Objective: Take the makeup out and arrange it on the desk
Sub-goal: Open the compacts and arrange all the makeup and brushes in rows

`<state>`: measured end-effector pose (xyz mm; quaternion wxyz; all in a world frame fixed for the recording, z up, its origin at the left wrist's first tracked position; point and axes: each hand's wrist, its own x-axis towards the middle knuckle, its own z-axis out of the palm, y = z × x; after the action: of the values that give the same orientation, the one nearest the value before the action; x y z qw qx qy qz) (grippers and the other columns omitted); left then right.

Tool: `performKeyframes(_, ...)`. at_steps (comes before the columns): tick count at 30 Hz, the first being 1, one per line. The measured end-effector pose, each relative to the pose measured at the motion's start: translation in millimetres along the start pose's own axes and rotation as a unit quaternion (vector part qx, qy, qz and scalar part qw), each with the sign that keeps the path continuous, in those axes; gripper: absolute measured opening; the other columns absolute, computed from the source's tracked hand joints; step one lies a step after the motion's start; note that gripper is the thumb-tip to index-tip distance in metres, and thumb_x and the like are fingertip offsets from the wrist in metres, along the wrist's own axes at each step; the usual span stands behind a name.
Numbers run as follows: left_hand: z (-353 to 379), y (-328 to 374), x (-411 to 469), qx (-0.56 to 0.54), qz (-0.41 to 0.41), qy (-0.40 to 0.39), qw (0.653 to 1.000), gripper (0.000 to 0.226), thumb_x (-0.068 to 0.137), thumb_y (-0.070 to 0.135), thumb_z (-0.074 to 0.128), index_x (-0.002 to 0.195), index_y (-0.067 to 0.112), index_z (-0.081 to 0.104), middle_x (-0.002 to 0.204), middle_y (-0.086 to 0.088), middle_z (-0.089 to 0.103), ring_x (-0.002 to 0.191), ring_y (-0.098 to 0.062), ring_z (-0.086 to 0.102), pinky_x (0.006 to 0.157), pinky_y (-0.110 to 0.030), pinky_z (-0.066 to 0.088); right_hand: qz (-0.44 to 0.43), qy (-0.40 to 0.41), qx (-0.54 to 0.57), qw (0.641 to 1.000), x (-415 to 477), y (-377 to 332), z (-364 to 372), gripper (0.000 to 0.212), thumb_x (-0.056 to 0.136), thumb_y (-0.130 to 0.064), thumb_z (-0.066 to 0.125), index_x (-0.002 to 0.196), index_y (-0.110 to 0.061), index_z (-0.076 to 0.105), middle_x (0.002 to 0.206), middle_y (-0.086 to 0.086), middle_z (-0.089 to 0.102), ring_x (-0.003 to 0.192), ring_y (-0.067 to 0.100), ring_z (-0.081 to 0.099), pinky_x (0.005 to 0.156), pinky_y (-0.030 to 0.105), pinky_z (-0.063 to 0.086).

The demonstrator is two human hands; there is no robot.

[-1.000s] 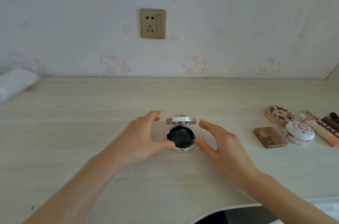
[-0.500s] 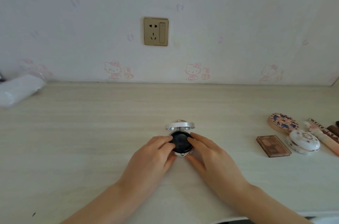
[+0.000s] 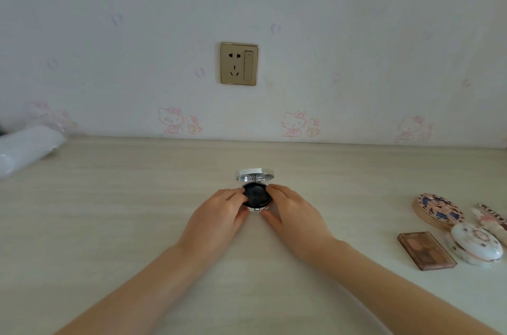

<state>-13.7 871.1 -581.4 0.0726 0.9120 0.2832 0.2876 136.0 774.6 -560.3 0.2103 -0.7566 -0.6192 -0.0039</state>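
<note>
Compact (image 3: 256, 196) sits open at the middle of the desk (image 3: 109, 211), gripped from both sides.
Left hand (image 3: 219, 214) and right hand (image 3: 295, 214) pinch its round black base with fingertips, the silver lid (image 3: 254, 174) standing up behind. A brown palette (image 3: 426, 251), a white round case (image 3: 474, 247) and a patterned round case (image 3: 439, 209) lie well apart at right.

Pale wall (image 3: 356, 32), gold socket (image 3: 238, 63), light wooden desk (image 3: 109, 211)

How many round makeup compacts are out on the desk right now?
3. An open black compact sits mid-desk between both hands; a patterned tan compact and a white floral compact lie at the right. More may be hidden past the right edge.
</note>
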Motion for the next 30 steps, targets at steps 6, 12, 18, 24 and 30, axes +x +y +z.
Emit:
performKeyframes(6, 7, -29, 26, -0.018, -0.031, -0.004, 0.999, 0.021, 0.09, 0.022, 0.061, 0.111, 0.019, 0.067, 0.127, 0.005, 0.061, 0.113, -0.019, 0.058, 0.09, -0.03, 0.048, -0.004, 0.007, -0.007, 1.0, 39, 2, 13, 0.042, 0.096, -0.043, 0.044, 0.134, -0.024, 0.046, 0.136, -0.01, 0.05, 0.125, 0.014, 0.045, 0.094, 0.025, 0.037)
performKeyframes(12, 11, -51, 44, -0.028, -0.061, -0.005, 0.998, 0.02, 0.09, 0.024, 0.059, 0.109, 0.026, 0.065, 0.108, 0.009, 0.067, 0.099, -0.018, 0.061, 0.078, -0.033, 0.049, 0.019, -0.003, -0.006, 1.0, 68, 0, 22, 0.042, 0.096, -0.045, 0.043, 0.132, -0.024, 0.047, 0.131, -0.005, 0.054, 0.121, 0.018, 0.048, 0.091, 0.029, 0.039)
performKeyframes(18, 16, -59, 53, 0.002, -0.09, -0.001, 0.996, 0.029, 0.092, 0.031, 0.056, 0.119, 0.024, 0.06, 0.121, 0.007, 0.064, 0.11, -0.018, 0.059, 0.084, -0.036, 0.051, 0.033, -0.007, 0.011, 0.999, 85, 2, 30, 0.04, 0.096, -0.046, 0.043, 0.13, -0.025, 0.048, 0.13, -0.005, 0.056, 0.121, 0.019, 0.048, 0.089, 0.029, 0.04)
performKeyframes(24, 13, -54, 58, 0.028, -0.104, -0.012, 0.994, 0.032, 0.094, 0.035, 0.052, 0.124, 0.025, 0.059, 0.13, 0.008, 0.059, 0.12, -0.015, 0.054, 0.09, -0.034, 0.05, 0.037, -0.015, 0.015, 0.999, 89, 0, 28, 0.041, 0.096, -0.046, 0.044, 0.129, -0.024, 0.049, 0.13, -0.004, 0.056, 0.121, 0.019, 0.047, 0.089, 0.029, 0.039)
performKeyframes(30, 5, -43, 55, 0.015, -0.095, 0.0, 0.995, 0.038, 0.092, 0.026, 0.054, 0.13, 0.019, 0.053, 0.132, 0.003, 0.057, 0.124, -0.017, 0.05, 0.095, -0.034, 0.047, 0.025, -0.036, -0.031, 0.999, 82, -1, 10, 0.055, 0.097, -0.039, 0.044, 0.145, -0.017, 0.029, 0.14, 0.003, 0.046, 0.134, 0.021, 0.034, 0.103, 0.03, 0.03)
